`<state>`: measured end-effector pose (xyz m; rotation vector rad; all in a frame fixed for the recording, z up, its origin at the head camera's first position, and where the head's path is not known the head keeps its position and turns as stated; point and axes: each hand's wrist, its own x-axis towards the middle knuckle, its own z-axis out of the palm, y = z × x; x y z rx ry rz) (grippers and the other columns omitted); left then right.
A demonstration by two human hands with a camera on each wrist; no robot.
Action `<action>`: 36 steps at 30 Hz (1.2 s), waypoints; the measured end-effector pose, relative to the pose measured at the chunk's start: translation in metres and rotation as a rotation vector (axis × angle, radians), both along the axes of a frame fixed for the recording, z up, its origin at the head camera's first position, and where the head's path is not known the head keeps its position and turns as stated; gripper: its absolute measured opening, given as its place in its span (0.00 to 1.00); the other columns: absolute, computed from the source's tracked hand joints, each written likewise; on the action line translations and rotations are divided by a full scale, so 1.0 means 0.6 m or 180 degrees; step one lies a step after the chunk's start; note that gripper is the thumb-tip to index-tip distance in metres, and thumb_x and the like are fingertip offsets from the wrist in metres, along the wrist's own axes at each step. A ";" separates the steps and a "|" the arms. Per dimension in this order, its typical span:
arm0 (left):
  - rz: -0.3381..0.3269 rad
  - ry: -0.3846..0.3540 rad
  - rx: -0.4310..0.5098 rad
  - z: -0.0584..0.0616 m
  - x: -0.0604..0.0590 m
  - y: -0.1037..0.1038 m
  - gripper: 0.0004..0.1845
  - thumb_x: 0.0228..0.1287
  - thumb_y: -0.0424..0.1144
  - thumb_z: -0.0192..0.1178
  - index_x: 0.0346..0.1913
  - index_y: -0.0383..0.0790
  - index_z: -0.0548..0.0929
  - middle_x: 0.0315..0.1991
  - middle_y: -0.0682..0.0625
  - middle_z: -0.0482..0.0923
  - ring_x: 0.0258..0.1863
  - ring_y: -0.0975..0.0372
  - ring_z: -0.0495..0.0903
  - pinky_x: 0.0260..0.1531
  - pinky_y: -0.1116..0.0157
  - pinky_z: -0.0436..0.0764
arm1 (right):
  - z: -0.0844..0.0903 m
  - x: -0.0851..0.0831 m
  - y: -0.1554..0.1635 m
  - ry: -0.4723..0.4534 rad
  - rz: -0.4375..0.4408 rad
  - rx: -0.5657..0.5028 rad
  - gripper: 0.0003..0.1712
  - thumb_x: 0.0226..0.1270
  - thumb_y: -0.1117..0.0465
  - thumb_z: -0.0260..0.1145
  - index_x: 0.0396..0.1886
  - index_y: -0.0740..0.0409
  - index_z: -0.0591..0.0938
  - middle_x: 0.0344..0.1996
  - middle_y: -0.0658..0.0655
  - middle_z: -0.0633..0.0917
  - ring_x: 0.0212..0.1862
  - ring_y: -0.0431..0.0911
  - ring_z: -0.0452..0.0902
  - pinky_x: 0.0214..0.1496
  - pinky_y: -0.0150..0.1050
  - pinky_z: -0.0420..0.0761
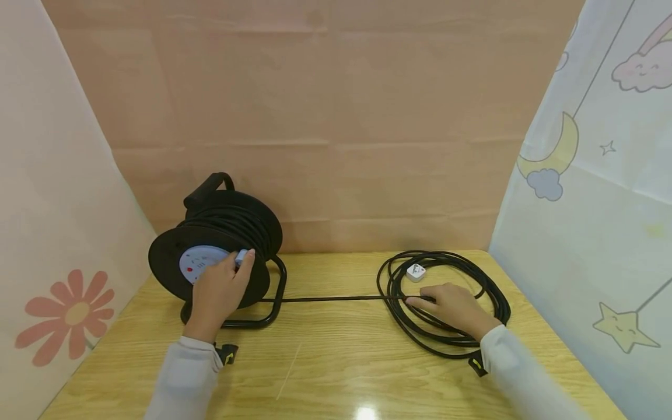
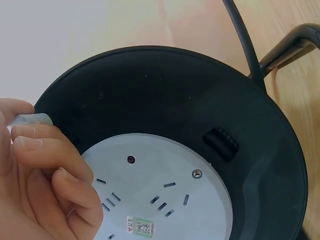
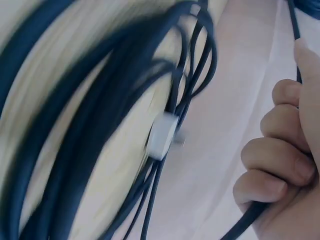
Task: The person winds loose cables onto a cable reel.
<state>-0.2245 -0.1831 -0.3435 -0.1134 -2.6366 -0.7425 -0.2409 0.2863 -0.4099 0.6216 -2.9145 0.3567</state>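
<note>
A black cable reel (image 1: 168, 248) stands on the table at the left, with cable wound between its discs. My left hand (image 1: 217, 294) is at its front disc, the fingers curled round a pale knob (image 2: 32, 119) near the rim. Beside that hand is the pale round socket panel (image 2: 150, 200), partly covered by the hand in the head view. At the right, my right hand (image 1: 454, 306) grips the black cable (image 1: 336, 298), which stretches from the reel. Under and around this hand lies a loose coil of cable (image 1: 501, 300). A white plug (image 1: 416, 272) rests within the coil.
The reel has a black tubular frame (image 1: 284, 280) touching the wooden table (image 1: 315, 356) and a carry handle (image 1: 202, 191) on top. A fabric backdrop (image 1: 336, 116) rises behind, with printed cloth walls (image 1: 604, 204) at both sides.
</note>
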 end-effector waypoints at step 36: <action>-0.0856 -0.1256 0.1370 -0.063 0.000 0.018 0.33 0.79 0.65 0.32 0.33 0.38 0.70 0.20 0.48 0.67 0.16 0.60 0.61 0.18 0.64 0.66 | 0.062 0.011 0.086 0.0535 -0.0141 -0.0484 0.24 0.71 0.44 0.65 0.17 0.43 0.68 0.11 0.40 0.58 0.15 0.36 0.51 0.20 0.33 0.59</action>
